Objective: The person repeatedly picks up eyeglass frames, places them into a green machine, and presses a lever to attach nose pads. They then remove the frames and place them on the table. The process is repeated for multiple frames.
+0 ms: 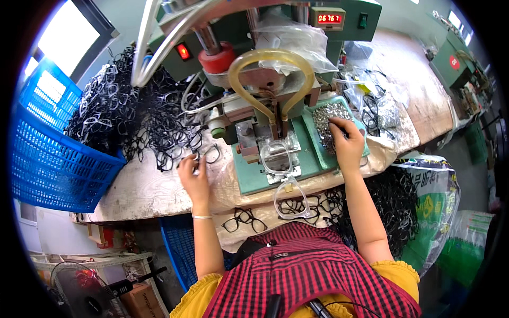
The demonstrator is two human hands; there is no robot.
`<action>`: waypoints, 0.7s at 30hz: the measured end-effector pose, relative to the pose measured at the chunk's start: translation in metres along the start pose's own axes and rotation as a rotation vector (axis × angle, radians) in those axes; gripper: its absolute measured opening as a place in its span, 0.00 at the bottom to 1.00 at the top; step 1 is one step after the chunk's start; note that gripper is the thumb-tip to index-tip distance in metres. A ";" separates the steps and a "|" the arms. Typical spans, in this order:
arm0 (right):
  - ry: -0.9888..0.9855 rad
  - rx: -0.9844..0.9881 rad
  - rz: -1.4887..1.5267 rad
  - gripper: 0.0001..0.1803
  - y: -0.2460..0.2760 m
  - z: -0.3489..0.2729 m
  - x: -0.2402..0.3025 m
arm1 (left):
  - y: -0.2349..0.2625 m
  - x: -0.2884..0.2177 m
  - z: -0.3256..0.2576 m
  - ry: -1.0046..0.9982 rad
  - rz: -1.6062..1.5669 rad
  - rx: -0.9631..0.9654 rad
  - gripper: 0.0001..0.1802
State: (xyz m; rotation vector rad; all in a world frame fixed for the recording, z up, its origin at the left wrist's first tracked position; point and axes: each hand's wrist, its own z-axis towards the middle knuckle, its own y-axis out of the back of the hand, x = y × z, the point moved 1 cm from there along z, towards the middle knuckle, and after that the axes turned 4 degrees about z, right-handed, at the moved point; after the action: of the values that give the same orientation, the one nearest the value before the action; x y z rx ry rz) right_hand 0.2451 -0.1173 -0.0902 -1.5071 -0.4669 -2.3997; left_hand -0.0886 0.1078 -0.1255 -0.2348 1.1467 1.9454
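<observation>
My left hand is over the wooden tabletop, its fingers closed on a dark eyeglass frame, with one rim showing past the fingertips. At the turquoise tray, my right hand dips bent fingers into a heap of small metal parts. Whatever sits between those fingertips is too small to make out. Between the hands, a clear eyeglass frame rests on the green-based press machine. One of its rims lies under the press head; the other hangs toward me.
Black eyeglass frames are piled at the left beside a blue basket. More frames lie near my right forearm, next to a green-and-white sack. A curved yellowish hose arches above the press. Loose frames lie before my apron.
</observation>
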 end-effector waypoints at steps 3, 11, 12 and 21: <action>0.026 0.044 -0.049 0.08 0.019 -0.014 0.013 | 0.014 0.010 -0.006 0.270 -0.536 -0.092 0.09; 0.281 0.291 0.173 0.12 -0.037 -0.003 0.085 | 0.018 -0.049 0.021 0.140 -0.636 -0.001 0.12; 0.195 0.277 0.246 0.13 -0.043 -0.006 0.085 | 0.015 -0.055 0.018 0.126 -0.552 0.011 0.13; -0.168 0.300 0.588 0.26 -0.057 -0.020 0.086 | 0.058 -0.142 0.023 -0.249 -0.727 -0.186 0.17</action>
State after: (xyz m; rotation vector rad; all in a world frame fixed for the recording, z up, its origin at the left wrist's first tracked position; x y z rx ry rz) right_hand 0.1701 -0.0780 -0.0278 -1.4603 -0.3370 -1.6854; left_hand -0.0375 0.0325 -0.0002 -0.4277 0.5939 1.3761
